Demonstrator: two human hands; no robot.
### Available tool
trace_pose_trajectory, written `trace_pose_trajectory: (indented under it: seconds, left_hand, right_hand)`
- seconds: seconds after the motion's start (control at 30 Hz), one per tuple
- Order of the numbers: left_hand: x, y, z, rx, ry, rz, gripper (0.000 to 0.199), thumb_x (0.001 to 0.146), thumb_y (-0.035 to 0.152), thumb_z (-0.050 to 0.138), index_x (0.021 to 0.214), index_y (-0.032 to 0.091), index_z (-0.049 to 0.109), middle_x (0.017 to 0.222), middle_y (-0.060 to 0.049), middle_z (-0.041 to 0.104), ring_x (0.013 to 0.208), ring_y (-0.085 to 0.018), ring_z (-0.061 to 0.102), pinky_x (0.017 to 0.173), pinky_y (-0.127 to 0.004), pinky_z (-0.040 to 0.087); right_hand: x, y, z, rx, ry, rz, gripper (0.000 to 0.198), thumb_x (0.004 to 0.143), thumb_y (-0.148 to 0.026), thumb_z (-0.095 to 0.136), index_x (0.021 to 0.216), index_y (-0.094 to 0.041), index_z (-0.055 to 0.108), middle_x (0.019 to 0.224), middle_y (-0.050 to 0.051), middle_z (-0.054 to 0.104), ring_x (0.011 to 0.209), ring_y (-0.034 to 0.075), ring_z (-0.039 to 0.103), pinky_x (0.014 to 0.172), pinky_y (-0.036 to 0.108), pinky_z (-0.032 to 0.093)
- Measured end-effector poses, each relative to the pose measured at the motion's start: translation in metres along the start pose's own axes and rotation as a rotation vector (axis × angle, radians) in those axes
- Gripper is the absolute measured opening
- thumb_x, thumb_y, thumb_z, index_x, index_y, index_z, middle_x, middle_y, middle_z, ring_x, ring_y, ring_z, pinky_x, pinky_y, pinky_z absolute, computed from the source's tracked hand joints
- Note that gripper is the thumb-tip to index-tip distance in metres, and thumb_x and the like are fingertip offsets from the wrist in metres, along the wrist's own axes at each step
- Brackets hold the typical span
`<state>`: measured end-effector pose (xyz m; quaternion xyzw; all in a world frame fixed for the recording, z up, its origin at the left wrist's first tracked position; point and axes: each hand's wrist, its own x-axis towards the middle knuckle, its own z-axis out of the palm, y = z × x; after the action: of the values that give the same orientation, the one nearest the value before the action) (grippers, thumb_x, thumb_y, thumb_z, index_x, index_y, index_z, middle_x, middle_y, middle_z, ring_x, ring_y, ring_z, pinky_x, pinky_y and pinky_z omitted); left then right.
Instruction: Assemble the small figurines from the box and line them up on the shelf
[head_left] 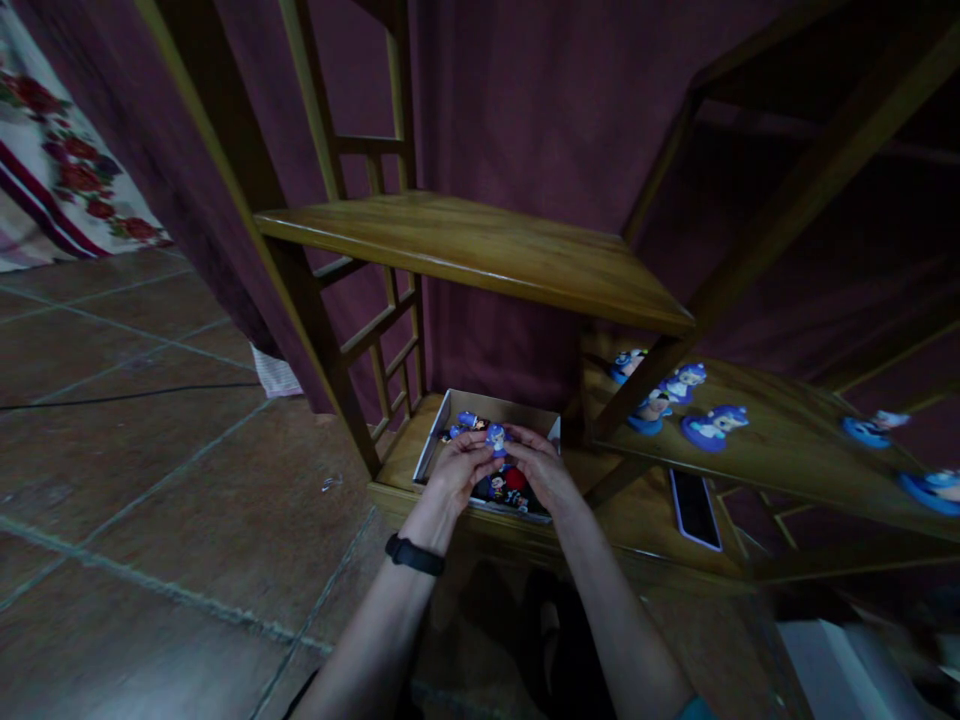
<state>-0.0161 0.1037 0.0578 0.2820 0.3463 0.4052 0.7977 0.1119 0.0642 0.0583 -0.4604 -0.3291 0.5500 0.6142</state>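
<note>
Head | wooden shelves point(480, 240), tiled floor point(150, 475) (purple curtain point(525, 120)) | left hand point(458, 468), right hand point(541, 466) pinching figurine point(496, 437)

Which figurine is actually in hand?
The small purple-and-white figurine, held between the left hand and right hand over the open box. The other figurines are in that box or on the right-hand shelf.

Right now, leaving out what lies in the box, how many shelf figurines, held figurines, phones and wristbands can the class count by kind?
Figurines on the right shelf: 6
Held figurine: 1
Phone: 1
Black wristband: 1
Total: 9
</note>
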Motion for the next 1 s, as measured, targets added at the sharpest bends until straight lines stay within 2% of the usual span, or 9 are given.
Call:
trace_pose_trajectory:
  seconds: [0.23, 0.33, 0.43, 0.57, 0.83, 1.0]
  left_hand:
    - [0.0, -0.004, -0.001, -0.027, 0.063, 0.005, 0.02, 0.062, 0.001, 0.067, 0.078, 0.011, 0.061, 0.076, -0.007, 0.067, 0.067, -0.014, 0.064, 0.065, -0.027, 0.055]
    - [0.001, -0.005, 0.003, -0.046, 0.098, 0.03, 0.02, 0.062, 0.003, 0.067, 0.078, 0.012, 0.06, 0.074, -0.005, 0.067, 0.066, -0.014, 0.064, 0.066, -0.028, 0.055]
    - [0.003, -0.006, 0.009, -0.053, 0.152, 0.114, 0.02, 0.064, 0.008, 0.067, 0.08, 0.014, 0.058, 0.072, -0.003, 0.065, 0.065, -0.014, 0.063, 0.066, -0.031, 0.054]
    - [0.005, -0.009, 0.015, -0.055, 0.222, 0.223, 0.021, 0.064, 0.017, 0.068, 0.081, 0.016, 0.056, 0.068, 0.0, 0.063, 0.063, -0.012, 0.061, 0.065, -0.032, 0.052]
    - [0.004, -0.007, 0.016, 0.039, 0.141, 0.338, 0.027, 0.059, 0.023, 0.072, 0.079, 0.016, 0.056, 0.065, 0.002, 0.061, 0.061, -0.01, 0.057, 0.065, -0.026, 0.049]
    - [0.003, -0.002, 0.018, 0.154, 0.147, 0.424, 0.024, 0.061, 0.024, 0.071, 0.077, 0.016, 0.056, 0.063, 0.002, 0.06, 0.058, -0.01, 0.056, 0.063, -0.023, 0.047]
  right_hand:
    - [0.002, 0.007, 0.0, -0.019, 0.046, 0.01, 0.037, 0.06, -0.032, 0.07, 0.094, -0.019, 0.066, 0.099, 0.005, 0.067, 0.092, 0.02, 0.06, 0.08, 0.033, 0.046]
    - [0.003, 0.009, 0.003, -0.107, 0.121, -0.072, 0.035, 0.063, -0.032, 0.067, 0.096, -0.021, 0.064, 0.098, 0.004, 0.066, 0.091, 0.019, 0.059, 0.08, 0.032, 0.046]
    - [0.006, 0.013, 0.006, -0.243, 0.206, -0.179, 0.031, 0.065, -0.031, 0.066, 0.094, -0.022, 0.061, 0.09, 0.001, 0.065, 0.082, 0.017, 0.058, 0.076, 0.03, 0.045]
    - [0.011, 0.017, 0.005, -0.322, 0.224, -0.237, 0.025, 0.065, -0.031, 0.065, 0.085, -0.022, 0.056, 0.081, -0.001, 0.062, 0.076, 0.015, 0.057, 0.073, 0.028, 0.045]
    - [0.011, 0.014, -0.002, -0.305, 0.159, -0.267, 0.024, 0.065, -0.035, 0.066, 0.085, -0.024, 0.058, 0.084, -0.001, 0.063, 0.084, 0.017, 0.058, 0.078, 0.029, 0.045]
    - [0.012, 0.014, -0.004, -0.266, 0.162, -0.255, 0.024, 0.063, -0.036, 0.068, 0.081, -0.024, 0.058, 0.087, -0.002, 0.063, 0.086, 0.017, 0.058, 0.079, 0.029, 0.045]
